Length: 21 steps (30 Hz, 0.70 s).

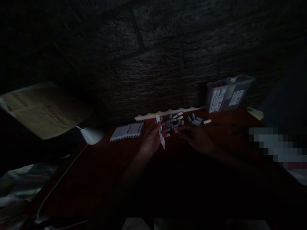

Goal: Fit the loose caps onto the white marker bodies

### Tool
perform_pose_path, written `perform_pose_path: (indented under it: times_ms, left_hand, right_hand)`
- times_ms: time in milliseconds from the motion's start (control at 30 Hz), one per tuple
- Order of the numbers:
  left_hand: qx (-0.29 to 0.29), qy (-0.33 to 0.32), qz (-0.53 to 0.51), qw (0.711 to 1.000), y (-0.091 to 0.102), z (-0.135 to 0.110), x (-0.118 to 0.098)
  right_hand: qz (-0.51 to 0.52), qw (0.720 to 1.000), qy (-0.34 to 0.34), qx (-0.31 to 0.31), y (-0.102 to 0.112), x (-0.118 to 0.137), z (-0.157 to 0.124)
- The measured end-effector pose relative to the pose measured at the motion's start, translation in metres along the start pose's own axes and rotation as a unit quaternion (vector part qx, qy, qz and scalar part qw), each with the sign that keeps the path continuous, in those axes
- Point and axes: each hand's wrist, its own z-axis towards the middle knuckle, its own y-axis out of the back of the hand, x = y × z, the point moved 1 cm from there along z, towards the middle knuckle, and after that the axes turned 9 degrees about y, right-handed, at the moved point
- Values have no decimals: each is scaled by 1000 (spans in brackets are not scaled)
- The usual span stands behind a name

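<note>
The scene is very dark. My left hand (151,139) is closed around a white marker (160,131), held nearly upright above a reddish-brown table (96,166). My right hand (195,137) reaches palm down toward a scattered pile of marker caps (178,120) by the wall; its fingers look loosely spread with nothing in them. A neat row of white markers (127,131) lies side by side to the left of my left hand.
Two clear plastic marker boxes (227,92) stand at the back right against a dark stone wall. A white scalloped strip (168,112) lies along the wall. A white lamp (91,134) with its cable and a newspaper (45,110) sit at the left.
</note>
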Motion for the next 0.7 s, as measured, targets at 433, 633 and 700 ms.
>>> perform_pose_path:
  times_ms: [433,633,700]
  left_hand:
    - [-4,-10,37,999,-2,1,2]
    - [-40,-14,41,998,0,2,2]
    - [-40,-11,41,998,1,2,2]
  right_hand:
    - [-170,984,60,-3,2,9,1]
    - [-242,969,52,20,15,10,5]
    - [-268,962,43,27,24,9,7]
